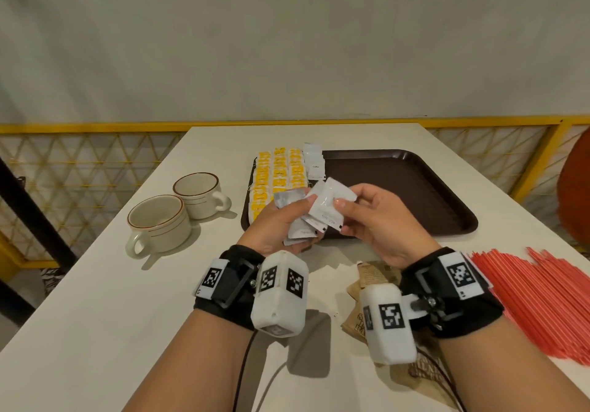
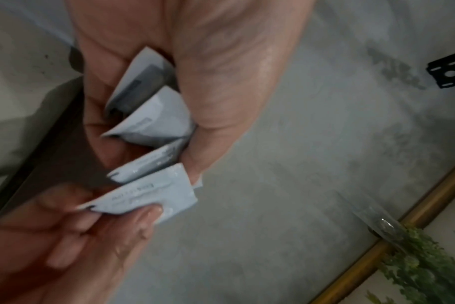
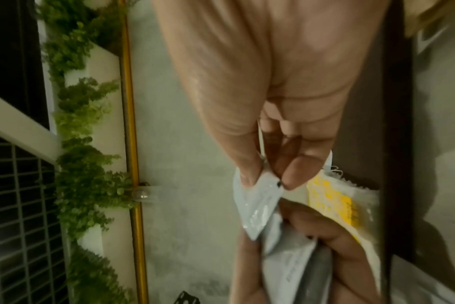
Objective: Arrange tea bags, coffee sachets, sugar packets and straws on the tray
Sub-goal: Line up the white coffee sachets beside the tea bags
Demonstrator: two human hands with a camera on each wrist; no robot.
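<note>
A dark brown tray [image 1: 415,188] lies on the white table. Rows of yellow tea bags [image 1: 281,175] fill its left end, and white coffee sachets [image 1: 314,164] lie in a column beside them. Above the tray's near edge my left hand [image 1: 281,220] grips a fanned bunch of white sachets [image 1: 303,231] [image 2: 153,123]. My right hand [image 1: 367,217] pinches the top sachet [image 1: 332,207] [image 3: 257,197] of that bunch between thumb and fingers. Red straws [image 1: 536,300] lie on the table at the right. Brown sugar packets [image 1: 376,284] lie under my right wrist.
Two cream cups [image 1: 159,220] [image 1: 199,193] stand on the table left of the tray. A yellow railing [image 1: 95,127] runs behind the table. An orange-red chair back [image 1: 574,188] shows at the right edge. The tray's right part is bare.
</note>
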